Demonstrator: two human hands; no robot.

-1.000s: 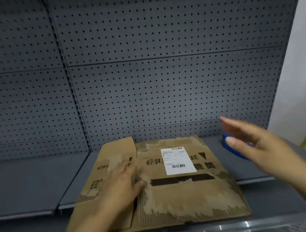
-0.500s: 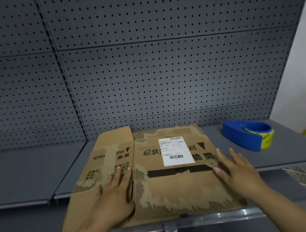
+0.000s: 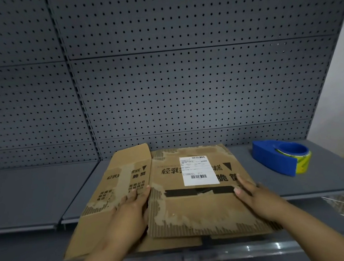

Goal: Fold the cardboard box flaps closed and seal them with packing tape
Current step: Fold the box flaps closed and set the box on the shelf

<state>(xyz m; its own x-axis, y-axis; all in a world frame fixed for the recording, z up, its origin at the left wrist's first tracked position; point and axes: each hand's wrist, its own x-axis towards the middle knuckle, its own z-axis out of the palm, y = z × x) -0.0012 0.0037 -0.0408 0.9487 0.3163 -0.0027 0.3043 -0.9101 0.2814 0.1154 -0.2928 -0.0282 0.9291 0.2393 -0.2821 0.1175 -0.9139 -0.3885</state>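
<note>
In the head view, a flattened brown cardboard box with a torn surface and a white shipping label lies on the grey metal shelf, reaching past its front edge. The left hand rests flat, fingers straight, on the box's left panel beside the fold. The right hand lies flat, fingers straight, at the box's right edge. A blue tape dispenser with a yellow-green roll sits further right, apart from both hands.

matt torn cardboard box, tape dispenser — glossy plastic
</note>
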